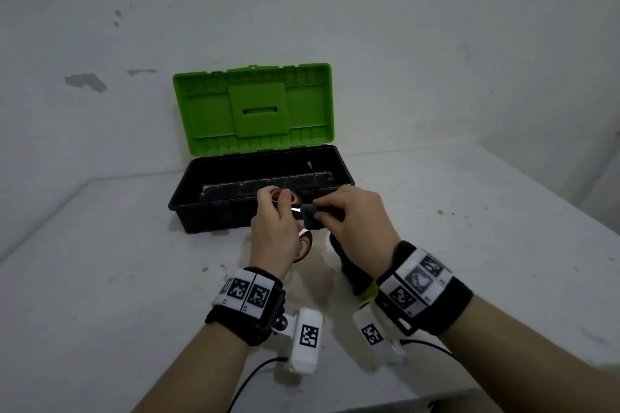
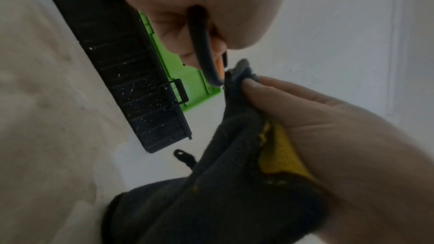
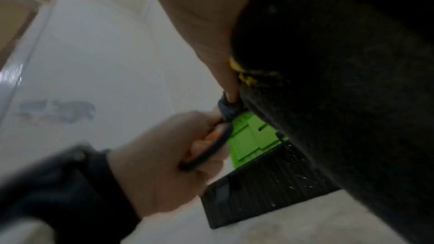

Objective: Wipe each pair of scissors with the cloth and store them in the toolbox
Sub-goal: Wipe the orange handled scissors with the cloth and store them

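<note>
Left hand is curled tight around the handles of a pair of scissors, black with orange lining; one loop sticks out above the fingers and the other below the palm, with short bits of bare blade showing between. From the left wrist view a black handle loop runs through the closed fingers. Right hand pinches a dark grey cloth between thumb and fingertips, pressed onto the blade just beside the left hand; the rest of the cloth hangs down under the palm (a yellow edge shows in both wrist views). Whether the blades are spread or closed I cannot tell, as the cloth and hands cover them. Scissors and cloth are held above the bench, directly in front of the toolbox. The toolbox is black, sits at the back of the bench against the wall, and its green lid stands upright and open. A long tray-like part lies along the box interior; the contents are too dark to identify. Both wrists carry black bands with printed marker tags.
</note>
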Demonstrator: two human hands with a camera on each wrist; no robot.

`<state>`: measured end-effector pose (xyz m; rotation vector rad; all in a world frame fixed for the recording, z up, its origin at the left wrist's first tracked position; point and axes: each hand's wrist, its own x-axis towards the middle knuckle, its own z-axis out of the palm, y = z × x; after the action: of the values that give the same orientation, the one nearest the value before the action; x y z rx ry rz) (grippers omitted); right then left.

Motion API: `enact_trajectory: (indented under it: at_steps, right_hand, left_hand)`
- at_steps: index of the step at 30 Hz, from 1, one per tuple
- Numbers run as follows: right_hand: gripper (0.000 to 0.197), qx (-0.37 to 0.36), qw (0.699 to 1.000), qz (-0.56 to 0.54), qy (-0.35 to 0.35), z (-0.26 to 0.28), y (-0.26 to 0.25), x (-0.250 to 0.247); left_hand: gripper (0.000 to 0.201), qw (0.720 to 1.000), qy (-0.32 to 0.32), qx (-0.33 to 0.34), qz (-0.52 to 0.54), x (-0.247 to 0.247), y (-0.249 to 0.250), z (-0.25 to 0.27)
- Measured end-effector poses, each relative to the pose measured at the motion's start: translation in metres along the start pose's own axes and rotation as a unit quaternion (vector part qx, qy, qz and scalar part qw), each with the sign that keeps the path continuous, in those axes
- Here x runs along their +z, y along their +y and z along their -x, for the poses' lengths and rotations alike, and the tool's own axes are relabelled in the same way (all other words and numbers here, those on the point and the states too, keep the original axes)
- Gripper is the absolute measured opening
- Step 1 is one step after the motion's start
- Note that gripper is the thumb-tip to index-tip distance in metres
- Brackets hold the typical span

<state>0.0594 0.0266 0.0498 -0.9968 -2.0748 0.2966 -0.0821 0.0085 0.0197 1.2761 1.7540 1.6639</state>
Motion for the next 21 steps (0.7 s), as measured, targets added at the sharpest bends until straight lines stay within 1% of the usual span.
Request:
enact_trajectory:
  at_steps: [3,6,9,12,14,16,19,21]
  right_hand:
    - [0.019,-0.033,0.999,0.03,-0.02,0.0,0.007,0.01]
    - [0.016,-0.08,0.995,0.05,-0.039,0.004,0.009,0.017]
    - [0.016,-0.096,0.994,0.055,-0.023,0.002,0.01,0.017]
    - [0.017,-0.126,0.99,0.066,-0.017,0.007,0.008,0.018]
    - [0.019,-0.131,0.989,0.066,-0.035,0.012,0.007,0.014]
    - [0.018,-0.129,0.99,0.051,-0.02,0.012,0.009,0.008]
    - [0.016,-0.123,0.991,0.039,0.025,0.003,0.008,0.005]
    - [0.023,-0.127,0.99,0.061,0.013,0.003,0.006,0.011]
  left_hand:
    - [0.023,1.0,0.003,0.004,-0.002,0.001,0.001,0.0]
    - [0.022,1.0,0.007,0.015,-0.016,0.001,0.001,-0.001]
    - [0.018,1.0,0.008,0.019,-0.004,0.001,0.002,0.001]
    - [0.02,1.0,0.023,0.016,-0.005,0.001,0.0,-0.002]
    - [0.021,0.999,0.027,-0.011,0.016,0.0,-0.003,-0.004]
    - [0.022,0.999,0.024,-0.03,0.021,-0.002,-0.006,-0.007]
    - [0.025,1.0,0.004,-0.012,-0.008,-0.001,-0.004,-0.005]
    - [0.024,1.0,0.002,0.009,-0.012,0.002,0.0,-0.004]
